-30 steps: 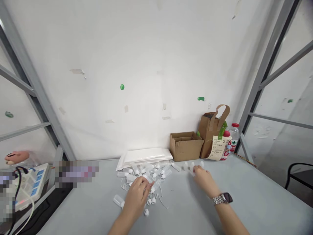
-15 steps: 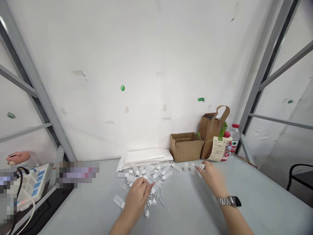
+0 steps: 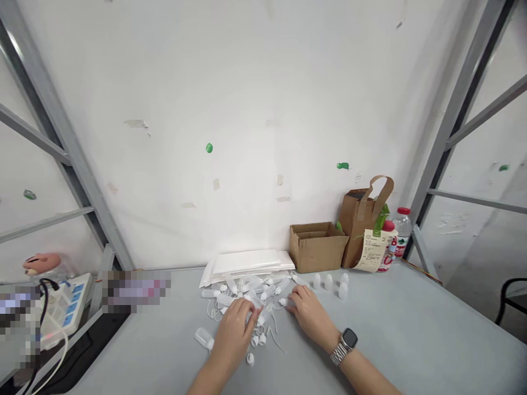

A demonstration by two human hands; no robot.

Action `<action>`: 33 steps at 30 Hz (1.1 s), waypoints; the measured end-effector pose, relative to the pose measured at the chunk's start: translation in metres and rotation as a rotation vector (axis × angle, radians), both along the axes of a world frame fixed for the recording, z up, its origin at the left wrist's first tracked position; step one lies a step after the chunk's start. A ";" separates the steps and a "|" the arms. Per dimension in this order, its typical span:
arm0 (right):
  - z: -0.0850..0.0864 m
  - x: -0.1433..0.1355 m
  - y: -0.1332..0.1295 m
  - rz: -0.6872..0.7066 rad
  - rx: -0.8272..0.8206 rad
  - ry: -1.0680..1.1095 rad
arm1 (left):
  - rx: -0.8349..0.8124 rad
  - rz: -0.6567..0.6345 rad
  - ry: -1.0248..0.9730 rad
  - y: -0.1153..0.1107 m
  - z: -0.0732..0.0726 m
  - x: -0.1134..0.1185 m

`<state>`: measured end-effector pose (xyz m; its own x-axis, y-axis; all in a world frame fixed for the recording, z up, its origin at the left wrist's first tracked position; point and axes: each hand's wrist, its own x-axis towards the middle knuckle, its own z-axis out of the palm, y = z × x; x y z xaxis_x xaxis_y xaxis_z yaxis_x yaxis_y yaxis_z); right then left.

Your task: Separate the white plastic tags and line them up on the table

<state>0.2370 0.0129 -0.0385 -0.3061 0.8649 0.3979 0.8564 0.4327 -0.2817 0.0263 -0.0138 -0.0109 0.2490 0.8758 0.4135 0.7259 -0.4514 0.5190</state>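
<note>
Via head cam I log L hand at the near edge of the pile of small bottles, mid-table; fingers curled, thumb near fingertips, grip n/c (can't tell if anything's held). R hand is at the pile's R side, fingers bent and partly closed at a dropper bottle; firm hold or mere contact, can't tell. Four upright bottles stand R of the pile, in front of the cardboard box. One loose cap lies nr L forearm.
</note>
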 end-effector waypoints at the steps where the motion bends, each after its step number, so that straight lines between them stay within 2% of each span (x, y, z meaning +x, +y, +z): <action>1: 0.002 0.000 -0.003 0.011 -0.025 0.063 | -0.005 0.004 -0.004 0.000 0.000 0.000; 5: 0.013 -0.006 -0.019 0.114 -0.237 0.345 | -0.025 -0.016 -0.010 -0.001 0.000 0.002; 9: 0.022 -0.021 -0.034 0.214 -0.341 0.437 | -0.023 -0.094 -0.013 -0.002 -0.002 0.005; 12: 0.025 -0.028 -0.038 0.249 -0.333 0.445 | -0.032 -0.095 0.008 -0.001 -0.005 0.006; 17: 0.024 -0.028 -0.038 0.253 -0.305 0.443 | -0.069 -0.018 0.050 0.002 -0.008 0.005; 22: 0.025 -0.027 -0.037 0.241 -0.311 0.422 | 0.023 0.038 0.136 0.003 -0.013 0.004; 26: 0.030 -0.020 -0.031 0.258 -0.244 0.360 | 0.052 0.073 0.095 0.003 -0.010 0.003; 29: 0.031 -0.011 -0.025 0.197 -0.162 0.342 | -0.010 0.111 0.030 0.002 -0.005 0.000; 33: 0.029 -0.006 -0.023 0.158 -0.138 0.383 | -0.154 0.040 -0.060 0.000 0.002 -0.001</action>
<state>0.2308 -0.0098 -0.0097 -0.2920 0.8721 0.3927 0.6051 0.4864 -0.6303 0.0254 -0.0133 -0.0090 0.1910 0.9388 0.2867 0.7072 -0.3342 0.6230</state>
